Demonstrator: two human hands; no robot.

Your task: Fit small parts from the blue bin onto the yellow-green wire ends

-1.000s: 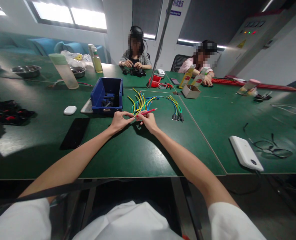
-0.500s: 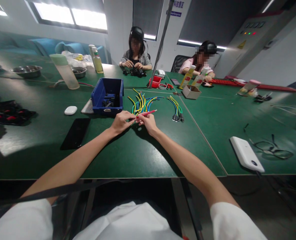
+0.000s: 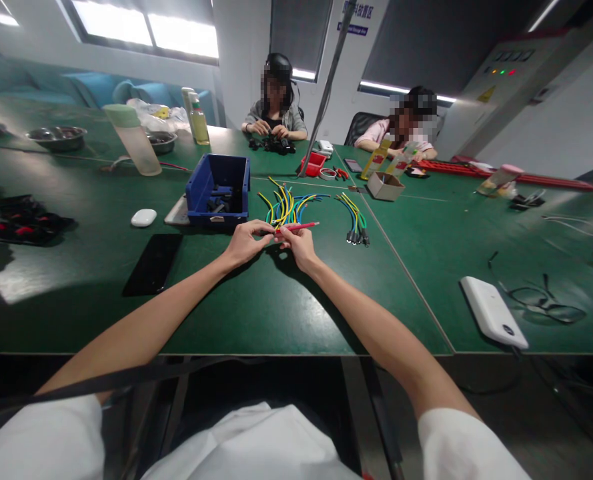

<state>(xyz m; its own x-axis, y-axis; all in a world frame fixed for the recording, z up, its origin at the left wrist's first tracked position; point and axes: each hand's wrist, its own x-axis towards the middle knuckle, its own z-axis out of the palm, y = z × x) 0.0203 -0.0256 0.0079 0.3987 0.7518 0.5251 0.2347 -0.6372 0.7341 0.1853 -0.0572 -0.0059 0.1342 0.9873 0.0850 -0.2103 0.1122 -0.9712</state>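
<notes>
Both my hands meet over the green table (image 3: 256,307) in front of a loose pile of yellow, green and blue wires (image 3: 286,203). My right hand (image 3: 299,247) pinches a short red wire (image 3: 301,227) that sticks out to the right. My left hand (image 3: 246,240) has its fingers closed at the red wire's near end; what it holds there is too small to make out. A second bundle of wires with dark plugs (image 3: 355,220) lies just to the right.
A blue bin (image 3: 219,190) holding dark parts stands behind my left hand. A black phone (image 3: 152,264), a white mouse (image 3: 143,217) and a tall cup (image 3: 132,140) lie left. A white power bank (image 3: 493,312) and glasses (image 3: 541,303) lie right. Two people work across the table.
My hands have barely moved; the fingers shift slightly at the end of the red wire. The view has drifted a little.
</notes>
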